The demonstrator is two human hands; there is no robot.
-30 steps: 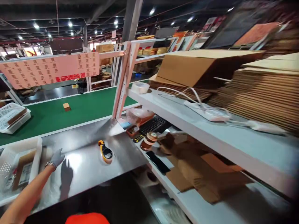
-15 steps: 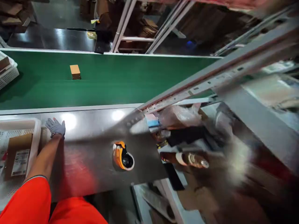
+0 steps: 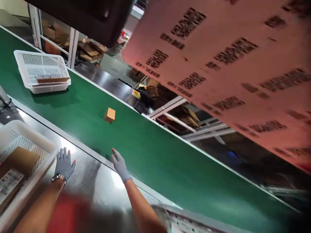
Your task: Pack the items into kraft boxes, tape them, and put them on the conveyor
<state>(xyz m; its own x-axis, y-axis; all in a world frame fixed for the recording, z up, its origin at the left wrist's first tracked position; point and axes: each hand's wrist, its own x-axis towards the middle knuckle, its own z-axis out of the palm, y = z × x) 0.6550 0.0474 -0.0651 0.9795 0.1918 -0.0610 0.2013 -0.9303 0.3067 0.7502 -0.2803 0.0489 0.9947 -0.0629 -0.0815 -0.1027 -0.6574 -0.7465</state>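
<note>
My left hand (image 3: 64, 165), in a grey glove with orange-red fingertips, spreads its fingers over the metal table (image 3: 97, 184), close to the rim of a white plastic basket (image 3: 50, 147). Inside that basket lies a cardboard box (image 3: 26, 158) with a printed label. My right hand (image 3: 120, 165), gloved alike, reaches over the near edge of the green conveyor belt (image 3: 150, 161), fingers stretched out and holding nothing. Beyond it, apart from both hands, a small brown cardboard box (image 3: 110, 115) sits on the belt.
Another white basket (image 3: 46, 69) with a flat box in it stands on the belt at left. A pink sheet printed with codes (image 3: 218, 74) hangs across the upper right, beside a dark panel (image 3: 89, 16). A metal rail (image 3: 184, 223) borders the lower right.
The view has turned and tilted, bringing the pink sheet and the whole far basket into sight. My right hand has come in over the belt's edge. My left hand stays by the near basket.
</note>
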